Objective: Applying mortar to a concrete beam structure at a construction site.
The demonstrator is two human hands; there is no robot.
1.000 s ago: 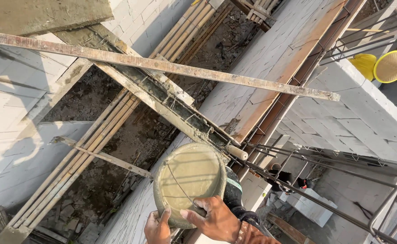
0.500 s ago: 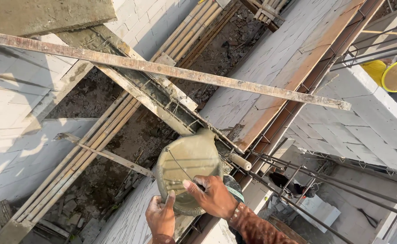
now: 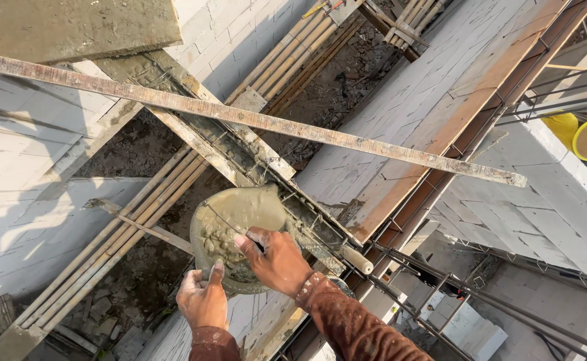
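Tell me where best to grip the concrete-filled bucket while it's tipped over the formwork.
Probably the bucket rim's near edge, from the person's side: it tilts away, wet mix running off the far lip. The left hand already clamps that rim from below; the right hand holds it from above.

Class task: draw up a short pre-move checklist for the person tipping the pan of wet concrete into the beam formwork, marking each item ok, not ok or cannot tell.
1. Left hand grips the rim of the pan: ok.
2. Right hand is on the pan's inside edge: ok.
3. Pan is tilted toward the formwork channel: ok.
4. Wet concrete is in the pan: ok.
5. Nobody is below the drop: cannot tell.
6. Footing is secure: cannot tell.
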